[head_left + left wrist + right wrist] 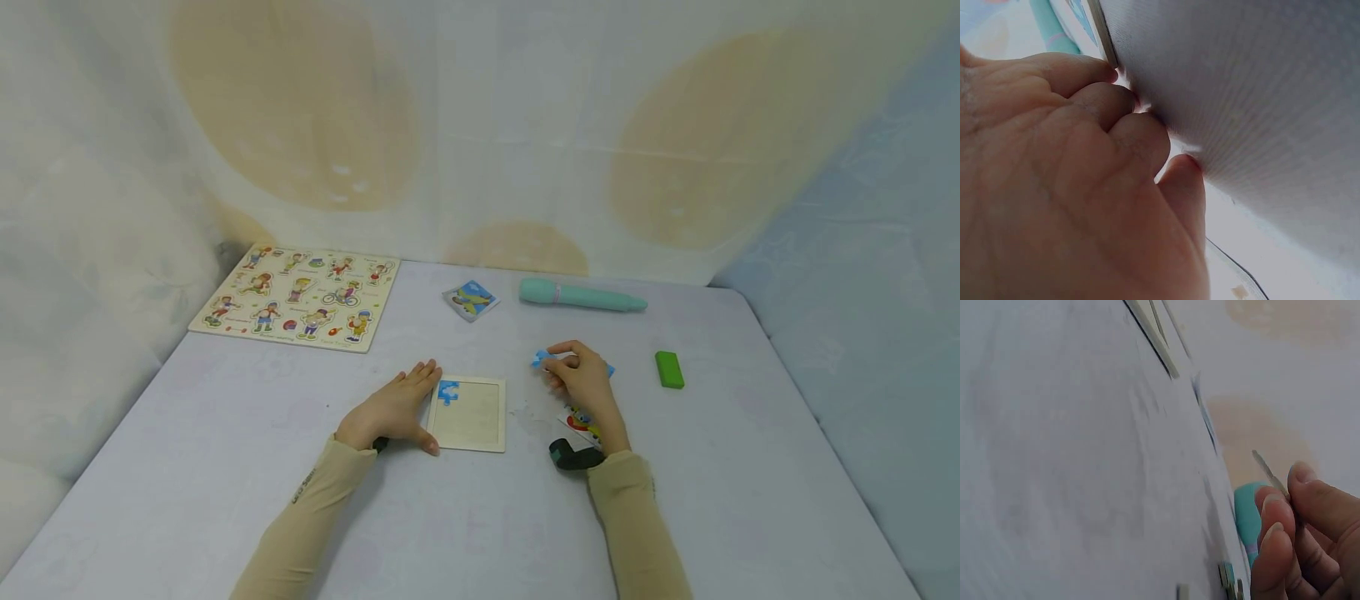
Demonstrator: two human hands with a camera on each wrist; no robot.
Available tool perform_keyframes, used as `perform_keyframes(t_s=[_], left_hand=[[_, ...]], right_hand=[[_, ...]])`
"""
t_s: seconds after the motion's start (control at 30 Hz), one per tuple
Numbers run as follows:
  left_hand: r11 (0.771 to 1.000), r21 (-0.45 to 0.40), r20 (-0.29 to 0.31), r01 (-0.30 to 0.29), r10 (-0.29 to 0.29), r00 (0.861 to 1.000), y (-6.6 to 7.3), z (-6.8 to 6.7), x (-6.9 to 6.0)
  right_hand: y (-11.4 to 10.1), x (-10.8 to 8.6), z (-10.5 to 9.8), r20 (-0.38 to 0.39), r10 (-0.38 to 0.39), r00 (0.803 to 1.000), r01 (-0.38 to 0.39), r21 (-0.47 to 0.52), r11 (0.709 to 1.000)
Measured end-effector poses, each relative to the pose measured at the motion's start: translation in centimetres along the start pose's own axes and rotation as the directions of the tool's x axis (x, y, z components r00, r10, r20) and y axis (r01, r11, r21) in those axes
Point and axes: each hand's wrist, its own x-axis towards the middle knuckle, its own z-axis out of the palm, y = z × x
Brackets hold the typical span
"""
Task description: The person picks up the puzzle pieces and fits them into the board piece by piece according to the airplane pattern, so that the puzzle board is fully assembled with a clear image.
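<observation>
A square wooden puzzle frame [491,415] lies mid-table with one blue piece [447,392] in its upper left corner. Along the frame's left edge rests the left hand [396,408], fingers and thumb spread; the left wrist view shows this hand [1079,169] against the table. Right of the frame, the right hand [583,377] pinches a small blue puzzle piece [540,358] between thumb and fingers. In the right wrist view that piece [1270,475] appears edge-on, held off the table by the hand [1310,537]. Partly hidden beneath the right hand are more pieces [579,422].
A board with printed figures [296,298] lies at the back left. Behind the frame are a small picture packet [471,300] and a mint-green pen-shaped object [581,296]. A green block [669,369] lies to the right. Curtains [480,133] stand behind the table.
</observation>
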Motion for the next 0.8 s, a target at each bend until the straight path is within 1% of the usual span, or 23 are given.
perform_keyframes(t_s=[0.1,0.23,0.37,0.53,0.67,0.8], left_hand=[[1.0,0.003,0.003,0.003,-0.003,1.0,-0.1,0.0,0.1],[1.0,0.007,0.004,0.004,-0.004,1.0,-0.2,0.0,0.1],[1.0,0.014,0.003,0.004,-0.004,1.0,-0.2,0.0,0.0],[1.0,0.021,0.003,-0.003,0.002,1.0,-0.2,-0.1,0.0],[1.0,0.021,0.001,-0.002,0.002,1.0,-0.2,-0.1,0.1],[1.0,0.02,-0.004,-0.003,0.003,1.0,-0.2,-0.1,0.2]], right_hand=[[-0.2,0.1,0.8,0.026,-0.01,1.0,0.01,-0.011,1.0],[-0.2,0.3,1.8,0.074,-0.019,0.997,0.018,0.003,1.0],[-0.4,0.3,2.5,0.118,-0.013,0.993,0.007,0.052,0.999],[-1.0,0.2,3.2,0.151,0.013,0.988,-0.03,0.108,0.994],[-1.5,0.0,3.8,0.212,0.005,0.977,-0.034,0.134,0.99],[-2.0,-0.2,4.7,0.251,0.007,0.968,-0.045,0.146,0.988]])
